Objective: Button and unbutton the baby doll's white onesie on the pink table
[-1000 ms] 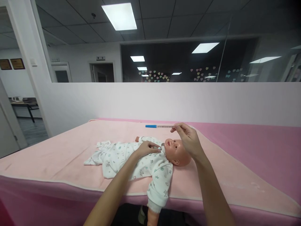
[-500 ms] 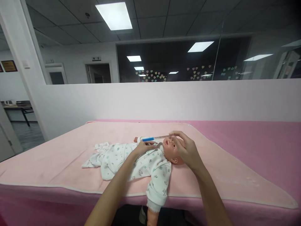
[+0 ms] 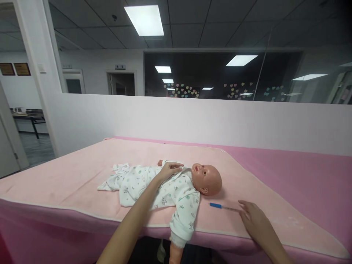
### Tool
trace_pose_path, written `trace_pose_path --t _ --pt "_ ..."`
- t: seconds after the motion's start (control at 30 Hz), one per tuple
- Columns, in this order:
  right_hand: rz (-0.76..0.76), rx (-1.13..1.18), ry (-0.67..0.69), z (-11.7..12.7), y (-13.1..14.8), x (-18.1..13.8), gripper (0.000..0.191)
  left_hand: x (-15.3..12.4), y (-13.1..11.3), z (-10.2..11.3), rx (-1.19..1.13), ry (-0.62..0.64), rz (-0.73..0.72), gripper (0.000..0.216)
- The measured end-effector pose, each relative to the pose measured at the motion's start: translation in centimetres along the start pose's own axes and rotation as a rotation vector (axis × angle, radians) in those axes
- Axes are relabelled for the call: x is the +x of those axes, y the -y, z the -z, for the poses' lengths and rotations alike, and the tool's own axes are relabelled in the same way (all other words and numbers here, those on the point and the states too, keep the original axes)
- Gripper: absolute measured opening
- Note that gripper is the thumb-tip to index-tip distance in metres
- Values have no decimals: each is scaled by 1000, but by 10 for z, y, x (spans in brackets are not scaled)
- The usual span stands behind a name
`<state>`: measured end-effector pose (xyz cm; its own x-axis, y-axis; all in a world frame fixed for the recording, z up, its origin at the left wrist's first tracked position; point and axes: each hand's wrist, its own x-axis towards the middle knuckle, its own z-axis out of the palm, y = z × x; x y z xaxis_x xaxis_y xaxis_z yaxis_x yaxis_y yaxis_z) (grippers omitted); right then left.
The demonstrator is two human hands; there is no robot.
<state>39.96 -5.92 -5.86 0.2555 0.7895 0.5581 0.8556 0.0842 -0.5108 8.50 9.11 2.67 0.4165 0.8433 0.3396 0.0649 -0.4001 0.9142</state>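
A baby doll (image 3: 209,179) lies on its back in a white printed sleepsuit (image 3: 137,183), its head towards the right and one arm hanging over the near edge. My left hand (image 3: 169,170) rests on the doll's chest by the collar, fingers stretched out and holding nothing I can see. To the right of the doll's head, my right hand (image 3: 254,218) pinches the clear end of a slim thermometer (image 3: 216,205) with a blue end. The blue end points left, towards the doll's shoulder, low over the peach blanket (image 3: 82,176).
The blanket covers much of a pink padded table (image 3: 308,176). A white half wall (image 3: 192,121) with glass above runs along the back. At the left, a doorway opens onto a room with a desk (image 3: 29,116). Below the near edge it is dark.
My right hand has moved from above the doll's face down and right, carrying the thermometer to beside the head. The doll's face is uncovered. My left hand stays on the chest.
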Motion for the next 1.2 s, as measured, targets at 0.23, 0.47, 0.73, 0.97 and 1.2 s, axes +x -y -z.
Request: trace_pose_path --t 0.23,0.47,0.73,0.97,1.2 --pt "409 108 -79 -48 148 31 28 2 4 1 -18 -38 1 36" --pt "415 187 -76 -107 194 46 37 0 -2 0 -50 -65 9 25" --pt "447 417 -267 -108 180 39 34 1 1 1 -33 29 -13 27" --pt "393 445 -283 -111 181 44 27 2 3 2 84 76 -58 26" --pt "376 419 -260 -109 182 44 27 2 5 3 4 102 -31 28"
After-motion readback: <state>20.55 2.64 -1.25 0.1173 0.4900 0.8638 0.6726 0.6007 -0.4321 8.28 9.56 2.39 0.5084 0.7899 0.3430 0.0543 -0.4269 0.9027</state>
